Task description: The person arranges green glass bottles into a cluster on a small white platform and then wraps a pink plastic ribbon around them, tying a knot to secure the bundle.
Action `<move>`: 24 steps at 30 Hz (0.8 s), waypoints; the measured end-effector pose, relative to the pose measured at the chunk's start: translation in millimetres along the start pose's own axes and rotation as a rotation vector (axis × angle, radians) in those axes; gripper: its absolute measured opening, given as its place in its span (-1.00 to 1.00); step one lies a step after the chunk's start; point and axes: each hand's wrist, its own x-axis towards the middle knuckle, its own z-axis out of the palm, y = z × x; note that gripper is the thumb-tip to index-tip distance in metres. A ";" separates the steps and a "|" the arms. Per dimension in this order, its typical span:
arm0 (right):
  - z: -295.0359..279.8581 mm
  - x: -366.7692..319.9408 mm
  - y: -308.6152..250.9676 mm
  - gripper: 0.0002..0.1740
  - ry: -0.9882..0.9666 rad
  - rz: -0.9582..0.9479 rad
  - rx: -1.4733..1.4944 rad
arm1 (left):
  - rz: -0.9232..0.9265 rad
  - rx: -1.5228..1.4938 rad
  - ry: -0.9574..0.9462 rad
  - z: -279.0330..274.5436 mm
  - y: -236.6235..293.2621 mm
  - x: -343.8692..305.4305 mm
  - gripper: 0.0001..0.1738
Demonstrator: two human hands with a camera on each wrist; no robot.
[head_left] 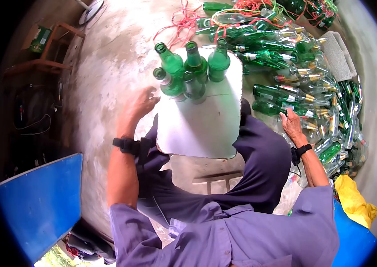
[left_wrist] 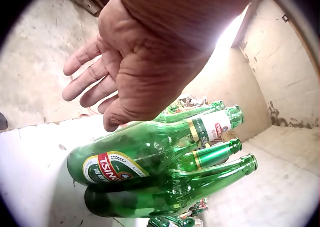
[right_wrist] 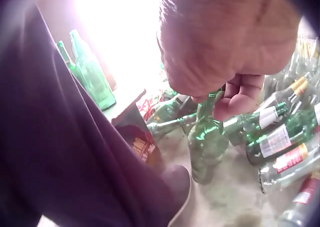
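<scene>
Several green glass beer bottles (head_left: 170,62) stand grouped at the far end of a white board (head_left: 197,129) between the person's knees. The left hand (head_left: 144,101) is beside them on the left, its fingers extended and holding nothing. From the left wrist, a bottle with a Tsingtao-style label (left_wrist: 145,142) shows just below that hand's thumb. Over at the right, low beside the knee, the right hand (head_left: 291,125) grips a green bottle (right_wrist: 207,142) by its neck; the bottle's top is hidden behind the fingers. The bottle body hangs downward in the right wrist view.
A large heap of lying bottles (head_left: 282,58) covers the floor on the right, with red plastic strings (head_left: 184,20) at the back. A concrete block (head_left: 338,55) sits by the wall. Further items are a yellow cloth or bag (head_left: 353,202), a blue panel (head_left: 41,204) and a wooden chair (head_left: 57,49).
</scene>
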 end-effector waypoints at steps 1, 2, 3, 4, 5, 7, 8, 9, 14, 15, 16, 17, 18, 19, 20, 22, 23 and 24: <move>-3.6 6.9 -8.1 -0.69 0.042 -0.028 -0.016 | -0.007 -0.002 0.007 0.4 0.2 -0.2 -0.52; -8.4 12.9 -15.9 -0.71 0.059 -0.024 -0.027 | -0.015 0.024 -0.010 1.9 0.9 -0.3 -0.54; -16.5 17.4 -24.9 -0.71 0.059 -0.036 -0.028 | -0.022 0.049 -0.027 2.0 1.7 -0.5 -0.56; -25.0 20.9 -33.1 -0.71 0.072 -0.060 -0.009 | -0.007 0.029 -0.013 6.8 -2.2 1.2 -0.60; -33.9 24.3 -41.5 -0.71 0.083 -0.084 0.009 | -0.016 0.024 -0.007 11.1 -6.3 3.8 -0.60; -56.7 29.2 -62.9 -0.71 0.073 -0.047 0.046 | 0.024 0.046 0.018 15.3 -8.0 6.4 -0.61; -70.5 30.7 -77.4 -0.71 0.093 -0.061 0.057 | 0.015 0.034 0.033 14.6 -7.0 5.3 -0.64; -84.5 32.3 -93.2 -0.71 0.114 -0.074 0.069 | 0.010 0.032 0.035 14.6 -5.0 4.9 -0.64; -148.5 43.3 -163.9 -0.69 0.199 -0.216 0.096 | -0.122 -0.248 0.099 30.7 -25.8 22.0 -0.68; -157.4 46.0 -178.1 -0.69 0.198 -0.219 0.096 | -0.125 -0.249 0.100 30.7 -25.9 20.9 -0.68; -164.7 49.4 -191.9 -0.70 0.195 -0.237 0.160 | -0.123 -0.280 0.120 30.1 -24.1 19.8 -0.68; -169.5 53.2 -203.6 -0.70 0.192 -0.256 0.225 | -0.120 -0.310 0.141 29.5 -22.2 19.4 -0.67; -171.7 57.1 -212.5 -0.69 0.182 -0.256 0.216 | -0.123 -0.310 0.143 29.1 -19.4 19.1 -0.67; -171.1 61.2 -219.7 -0.69 0.181 -0.258 0.218 | -0.146 -0.411 0.143 29.0 -16.3 19.1 -0.65; -169.6 65.6 -226.2 -0.69 0.143 -0.254 0.218 | -0.169 -0.512 0.142 28.2 -14.0 18.9 -0.63; -161.4 75.1 -237.1 -0.67 0.070 -0.238 0.231 | -0.207 -0.603 0.116 36.9 -20.5 27.8 -0.61; -156.7 78.5 -243.5 -0.67 0.069 -0.239 0.234 | -0.243 -0.695 0.089 41.0 -24.6 32.1 -0.57; -152.1 81.5 -250.3 -0.67 0.083 -0.302 0.223 | -0.246 -0.693 0.090 40.0 -22.2 30.9 -0.57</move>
